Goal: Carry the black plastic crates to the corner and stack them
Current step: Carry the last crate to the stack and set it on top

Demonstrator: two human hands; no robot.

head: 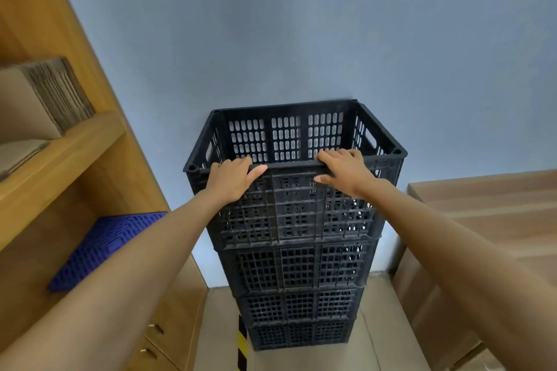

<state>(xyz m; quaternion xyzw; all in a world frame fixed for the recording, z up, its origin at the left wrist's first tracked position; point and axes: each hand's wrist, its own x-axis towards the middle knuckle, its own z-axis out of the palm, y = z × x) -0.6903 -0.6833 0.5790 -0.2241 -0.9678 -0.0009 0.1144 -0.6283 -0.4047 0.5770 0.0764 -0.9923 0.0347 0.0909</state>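
Note:
A tall stack of several black slotted plastic crates [301,271] stands on the floor against the blue-grey wall. The top crate [289,132] is empty and open upward. My left hand [233,179] grips its near rim left of centre, fingers curled over the edge and thumb along the front. My right hand [343,170] holds the same rim right of centre, fingers hooked inside. Both forearms reach forward from the bottom corners of the view.
A wooden shelf unit [69,159] stands close on the left, holding flattened cardboard [45,96] and a blue plastic crate [105,244], with drawers below. Stacked cardboard boxes [482,235] stand close on the right. Yellow-black hazard tape [242,343] marks the floor beside the stack's base.

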